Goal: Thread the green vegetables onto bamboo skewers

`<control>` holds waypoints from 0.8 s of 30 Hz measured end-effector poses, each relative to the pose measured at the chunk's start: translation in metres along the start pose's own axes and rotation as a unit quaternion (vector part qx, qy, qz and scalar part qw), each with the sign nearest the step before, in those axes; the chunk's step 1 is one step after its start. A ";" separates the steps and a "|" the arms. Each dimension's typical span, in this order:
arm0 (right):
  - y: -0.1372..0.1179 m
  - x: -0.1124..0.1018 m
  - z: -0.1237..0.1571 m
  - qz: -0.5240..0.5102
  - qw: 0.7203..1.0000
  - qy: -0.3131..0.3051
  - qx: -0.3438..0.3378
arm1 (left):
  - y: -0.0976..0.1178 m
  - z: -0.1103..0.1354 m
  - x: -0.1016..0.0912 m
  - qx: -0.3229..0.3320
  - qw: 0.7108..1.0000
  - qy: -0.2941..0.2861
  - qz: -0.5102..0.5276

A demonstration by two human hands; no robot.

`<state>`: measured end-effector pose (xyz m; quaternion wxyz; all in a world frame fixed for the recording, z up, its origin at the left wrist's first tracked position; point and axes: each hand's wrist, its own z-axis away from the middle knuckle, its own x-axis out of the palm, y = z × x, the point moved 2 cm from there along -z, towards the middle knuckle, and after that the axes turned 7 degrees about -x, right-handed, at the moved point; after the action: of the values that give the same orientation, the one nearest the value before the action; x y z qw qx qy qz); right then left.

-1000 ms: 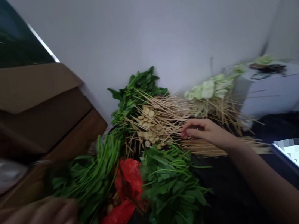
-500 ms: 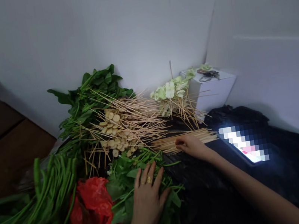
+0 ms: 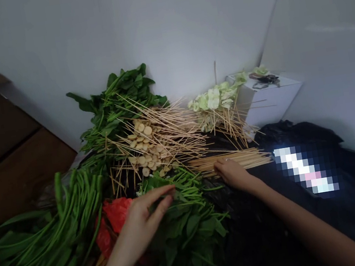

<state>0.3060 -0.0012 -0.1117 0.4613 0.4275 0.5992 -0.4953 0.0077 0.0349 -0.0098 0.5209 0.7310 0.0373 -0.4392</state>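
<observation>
My left hand point(image 3: 141, 222) hovers at the left edge of a pile of leafy greens point(image 3: 192, 227), fingers stretched out and thumb apart, with nothing seen in it. My right hand point(image 3: 234, 173) rests at a flat bundle of bamboo skewers point(image 3: 253, 157), its fingers curled down and closed on some of them; the fingertips are partly hidden. Behind the bundle lie skewered round pale slices point(image 3: 145, 131), their sticks pointing mostly right. Skewered pale green leaves point(image 3: 214, 98), looking like cabbage, are heaped farther back.
Long-stemmed greens point(image 3: 52, 245) fill the left front, beside a red plastic bag point(image 3: 117, 212). More dark greens point(image 3: 129, 86) lean near the wall. A white box point(image 3: 269, 105) stands back right. A lit, blurred screen point(image 3: 305, 171) lies on black plastic point(image 3: 257, 232).
My left hand has lifted off the leafy greens and turned sideways, moving left. My right hand stays at the skewers, its fingers now lower on them. The view has shifted slightly.
</observation>
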 end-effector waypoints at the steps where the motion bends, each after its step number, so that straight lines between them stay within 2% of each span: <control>1: 0.001 -0.002 0.000 -0.010 1.000 0.003 -0.005 | 0.004 -0.006 -0.009 -0.008 1.000 0.000 0.007; 3: 0.003 -0.009 0.000 -0.035 0.999 0.013 -0.018 | 0.011 -0.020 -0.020 -0.003 1.000 -0.001 0.011; 5: 0.004 -0.019 0.001 -0.062 0.997 0.031 -0.029 | 0.014 -0.031 -0.020 0.013 1.000 -0.010 0.013; 10: -0.009 -0.043 -0.007 -0.102 0.988 0.100 -0.060 | 0.008 -0.041 0.006 0.051 0.996 -0.067 0.022; 13: -0.030 -0.049 -0.019 -0.134 0.965 0.194 -0.113 | 0.000 -0.041 0.020 0.062 0.994 -0.093 0.016; 16: -0.048 -0.043 -0.025 -0.130 0.937 0.296 -0.135 | -0.006 -0.041 0.027 0.059 0.994 -0.092 0.027; 19: -0.053 -0.026 -0.022 -0.068 0.921 0.365 -0.116 | -0.008 -0.043 0.028 0.060 0.993 -0.095 0.038; 24: -0.048 -0.007 -0.012 -0.015 0.919 0.378 -0.109 | -0.009 -0.040 0.033 0.078 0.989 -0.123 -0.008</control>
<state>0.2594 0.0034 -0.0942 0.2370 0.5210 0.7854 -0.2356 0.0475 0.0574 -0.0357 0.4593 0.7096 -0.0556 -0.5315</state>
